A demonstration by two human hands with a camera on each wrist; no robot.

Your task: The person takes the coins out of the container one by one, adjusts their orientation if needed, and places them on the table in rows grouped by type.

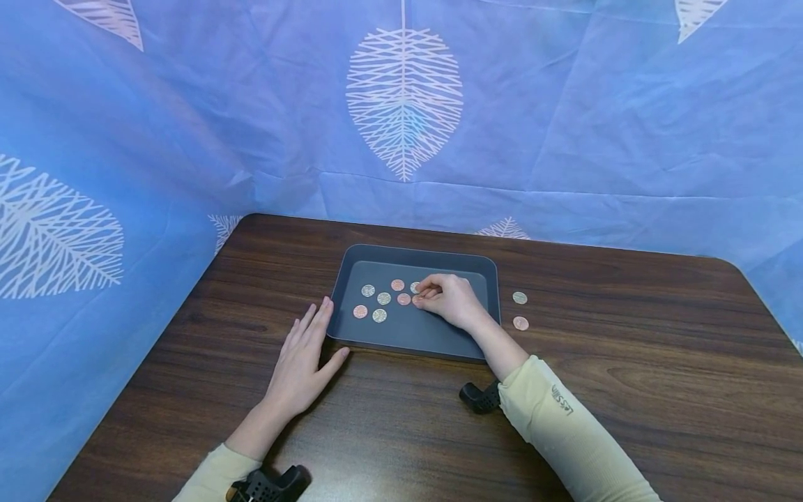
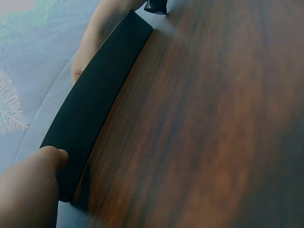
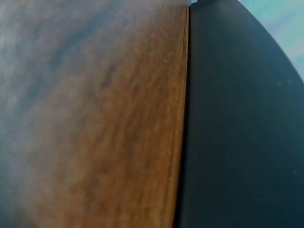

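A dark grey rectangular tray (image 1: pixel 426 341) lies on the wooden table, several silvery and copper-coloured coins spread over its left half. My right hand (image 1: pixel 453 301) reaches over the tray from the right, thumb and fingers pinching a copper-coloured coin (image 1: pixel 417 300) low over the tray floor. Just beyond those fingertips is a silvery coin (image 1: pixel 415 287), partly covered by them. My left hand (image 1: pixel 300 371) lies with straight, spread fingers along the tray's left end, fingertips right at the rim. In the left wrist view its thumb (image 2: pixel 52 159) overlaps the tray wall (image 2: pixel 95 99).
On the table to the right of the tray lie a silvery coin (image 1: pixel 519 298) and a copper-coloured coin (image 1: pixel 521 323). A blue cloth (image 1: pixel 564 125) with white leaf prints hangs behind the table (image 1: pixel 627 348) and along its left side.
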